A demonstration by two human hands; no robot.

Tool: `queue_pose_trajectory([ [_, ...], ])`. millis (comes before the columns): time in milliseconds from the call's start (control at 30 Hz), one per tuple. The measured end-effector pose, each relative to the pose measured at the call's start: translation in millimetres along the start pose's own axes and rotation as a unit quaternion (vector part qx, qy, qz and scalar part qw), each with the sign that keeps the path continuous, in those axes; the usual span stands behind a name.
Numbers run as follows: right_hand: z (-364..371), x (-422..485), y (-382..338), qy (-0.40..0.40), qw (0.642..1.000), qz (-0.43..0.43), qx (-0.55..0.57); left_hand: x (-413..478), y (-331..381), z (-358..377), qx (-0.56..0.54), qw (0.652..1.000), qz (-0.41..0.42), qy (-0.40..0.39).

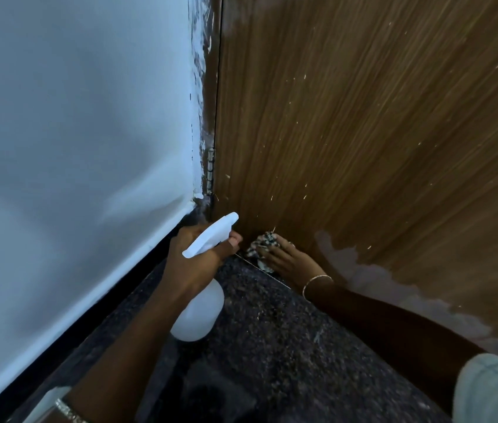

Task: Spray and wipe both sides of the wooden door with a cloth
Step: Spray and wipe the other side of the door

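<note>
Nearest, a pale blue-grey fabric fold [494, 389] is cut off at the lower right corner, and a beaded bracelet [67, 412] is seen on the left forearm at the bottom edge. A dark, speckled, grainy floor [272, 346] is spread beneath both arms. A white, translucent plastic spray bottle [200, 315] with a rounded body is gripped by the left hand [194, 257], its fingers curled round the neck, which is thereby hidden. Beyond, a bunched black-and-white patterned cloth [261, 244] is held by the right hand [290, 264], fingers closed over it, and pressed to the foot of the brown wood-grain door [363, 132] near the hinge corner. The door is flecked with pale specks, and a whitish, ragged worn patch [378, 282] is shown along its bottom. A small metal hinge [210, 169] is made out, blurred, beside the smooth white wall [73, 132].
</note>
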State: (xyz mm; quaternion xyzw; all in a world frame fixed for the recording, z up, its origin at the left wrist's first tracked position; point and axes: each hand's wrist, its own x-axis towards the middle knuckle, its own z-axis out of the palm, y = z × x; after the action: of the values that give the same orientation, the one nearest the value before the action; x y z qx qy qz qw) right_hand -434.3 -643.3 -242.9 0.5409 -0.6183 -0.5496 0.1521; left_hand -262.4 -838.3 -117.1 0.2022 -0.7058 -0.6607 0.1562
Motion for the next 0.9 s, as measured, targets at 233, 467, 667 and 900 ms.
queue_pose_trajectory([
  [233,38.8,-84.0,-31.0,-0.043,0.997,-0.06,0.03,1.5,1.5,13.3,0.009,1.0,-0.012,-0.019],
  [467,58.0,-148.7,-46.7,-0.137,0.975,-0.099,0.145,-1.0,8.7,27.0,0.016,1.0,-0.016,-0.021],
  [667,45.8,-120.5,-47.8,-0.081,0.984,-0.055,0.146,-4.1,7.2,23.8,0.014,1.0,-0.007,-0.024],
  [900,-6.0,-16.1,-19.0,-0.027,0.998,-0.013,0.055,-4.6,-1.4,21.3,0.026,0.999,-0.005,-0.025],
])
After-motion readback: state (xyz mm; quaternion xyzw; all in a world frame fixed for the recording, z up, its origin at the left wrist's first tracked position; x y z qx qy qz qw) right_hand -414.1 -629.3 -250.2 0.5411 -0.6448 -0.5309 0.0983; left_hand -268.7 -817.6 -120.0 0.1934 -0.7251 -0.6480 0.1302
